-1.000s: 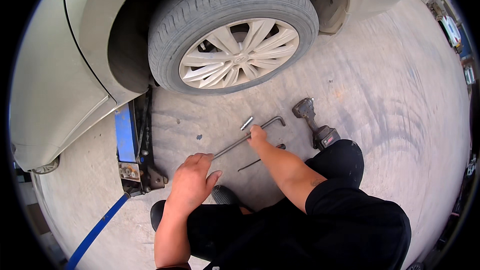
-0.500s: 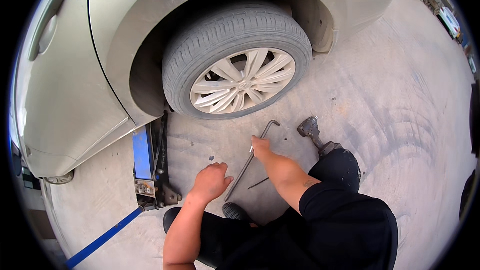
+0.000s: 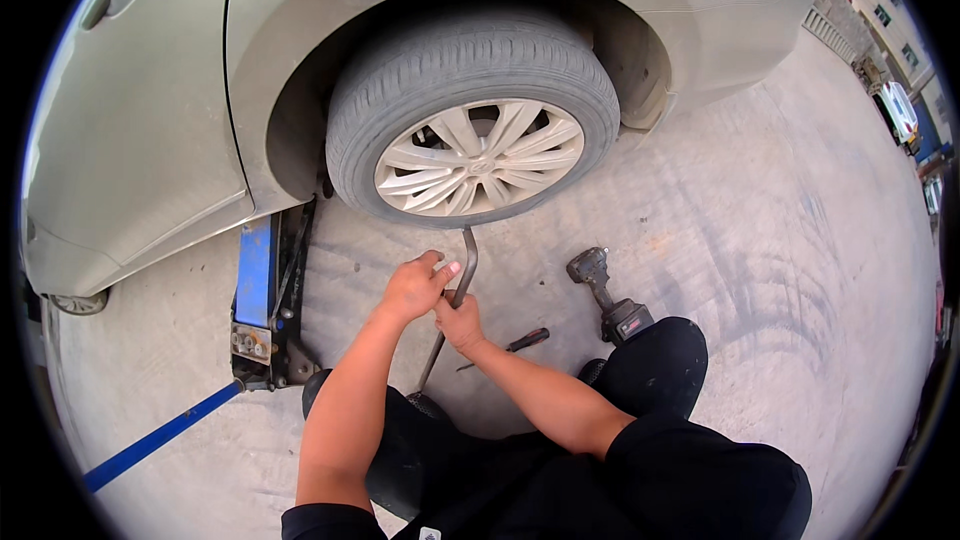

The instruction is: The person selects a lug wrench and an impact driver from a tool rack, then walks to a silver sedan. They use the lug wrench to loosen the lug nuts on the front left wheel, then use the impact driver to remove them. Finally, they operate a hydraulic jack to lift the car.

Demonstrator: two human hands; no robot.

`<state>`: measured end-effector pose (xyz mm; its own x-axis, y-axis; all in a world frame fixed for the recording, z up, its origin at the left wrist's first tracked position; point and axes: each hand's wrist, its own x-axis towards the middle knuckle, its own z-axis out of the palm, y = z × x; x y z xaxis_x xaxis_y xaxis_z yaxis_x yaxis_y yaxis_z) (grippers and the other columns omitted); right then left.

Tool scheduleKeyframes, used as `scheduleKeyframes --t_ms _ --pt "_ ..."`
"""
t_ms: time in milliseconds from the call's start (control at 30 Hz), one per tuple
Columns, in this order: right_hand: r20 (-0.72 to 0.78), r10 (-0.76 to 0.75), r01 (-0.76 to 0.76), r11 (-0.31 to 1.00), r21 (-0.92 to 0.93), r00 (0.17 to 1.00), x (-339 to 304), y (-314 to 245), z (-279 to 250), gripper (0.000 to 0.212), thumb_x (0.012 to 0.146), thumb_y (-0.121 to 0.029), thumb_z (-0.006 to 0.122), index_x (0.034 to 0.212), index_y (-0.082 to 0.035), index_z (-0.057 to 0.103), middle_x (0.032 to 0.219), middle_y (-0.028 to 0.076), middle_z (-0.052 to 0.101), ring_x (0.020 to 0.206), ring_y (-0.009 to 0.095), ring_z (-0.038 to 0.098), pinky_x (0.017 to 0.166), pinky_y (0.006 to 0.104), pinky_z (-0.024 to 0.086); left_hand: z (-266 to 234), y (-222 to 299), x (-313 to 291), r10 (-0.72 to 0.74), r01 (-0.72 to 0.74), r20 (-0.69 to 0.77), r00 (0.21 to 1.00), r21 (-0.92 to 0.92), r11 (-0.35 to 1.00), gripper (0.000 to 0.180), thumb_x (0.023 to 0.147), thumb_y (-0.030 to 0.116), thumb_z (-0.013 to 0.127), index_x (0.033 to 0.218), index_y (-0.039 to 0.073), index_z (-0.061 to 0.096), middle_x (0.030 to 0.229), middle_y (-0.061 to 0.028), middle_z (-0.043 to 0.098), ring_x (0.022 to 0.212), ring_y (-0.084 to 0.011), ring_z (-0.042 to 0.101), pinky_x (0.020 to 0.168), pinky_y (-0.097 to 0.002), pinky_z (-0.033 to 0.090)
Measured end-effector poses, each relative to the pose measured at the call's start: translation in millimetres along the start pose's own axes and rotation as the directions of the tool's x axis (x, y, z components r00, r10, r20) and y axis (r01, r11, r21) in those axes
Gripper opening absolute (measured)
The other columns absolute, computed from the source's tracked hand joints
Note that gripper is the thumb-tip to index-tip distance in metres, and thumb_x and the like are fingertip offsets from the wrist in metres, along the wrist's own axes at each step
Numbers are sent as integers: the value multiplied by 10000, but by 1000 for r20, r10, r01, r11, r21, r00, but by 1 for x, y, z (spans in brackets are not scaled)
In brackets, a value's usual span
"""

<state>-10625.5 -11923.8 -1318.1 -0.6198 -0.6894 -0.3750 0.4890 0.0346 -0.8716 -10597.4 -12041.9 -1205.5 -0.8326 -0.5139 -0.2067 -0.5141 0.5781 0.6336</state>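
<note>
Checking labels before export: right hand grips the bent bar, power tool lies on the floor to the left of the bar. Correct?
One error: the power tool lies to the right of the bent bar, not the left, as the head view shows. The rest holds: the right hand grips the bar and the power tool is on the floor.

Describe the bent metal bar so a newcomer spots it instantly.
Find the car wheel, then look just below it in the picture. There the person's right hand grips the long grey bar, bent near its upper end. Unlike the screwdriver and power tool to its right, it is held.
</note>
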Motion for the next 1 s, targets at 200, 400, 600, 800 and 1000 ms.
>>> scheduleKeyframes --t_ms 200,400,600,800,1000 --pt "74 -177 175 984 24 981 -11 -66 15 371 1002 -244 591 691 -42 604 600 4 553 498 86 501 452 271 389 -13 6 -12 -296 397 281 913 -442 805 604 1011 568 520 955 -17 661 691 -84 619 564 -204 567 534 -353 480" --pt "211 -193 246 932 -266 958 -2 -161 20 449 1030 -316 587 738 20 647 602 65 607 561 142 573 551 337 466 -48 31 -5 -336 252 178 925 -949 191 391 1043 370 508 1028 -1 629 710 -63 574 566 -183 546 511 -346 489" --pt "526 45 445 474 -760 849 -32 -232 8 512 977 -409 622 698 19 596 561 159 550 512 308 527 556 466 427 -84 10 -11 -299 19 82 951 -978 -206 254 1033 125 423 1168 -59 534 932 -165 628 837 -301 659 737 -441 590" --pt "612 20 611 24 -791 791 -44 -226 -52 310 908 -293 674 750 -26 663 672 194 637 670 434 629 625 518 491 -79 12 -7 -316 28 104 943 -971 -236 273 1068 131 426 1219 -85 499 1066 -206 626 963 -337 679 870 -451 598" --pt "608 -67 611 116 -783 791 -35 -222 -43 326 917 -294 660 755 -11 663 688 209 645 663 445 620 638 517 502 -76 20 -2 -338 42 123 933 -971 -235 289 1066 129 448 1210 -117 498 1103 -231 613 979 -328 682 872 -428 611"
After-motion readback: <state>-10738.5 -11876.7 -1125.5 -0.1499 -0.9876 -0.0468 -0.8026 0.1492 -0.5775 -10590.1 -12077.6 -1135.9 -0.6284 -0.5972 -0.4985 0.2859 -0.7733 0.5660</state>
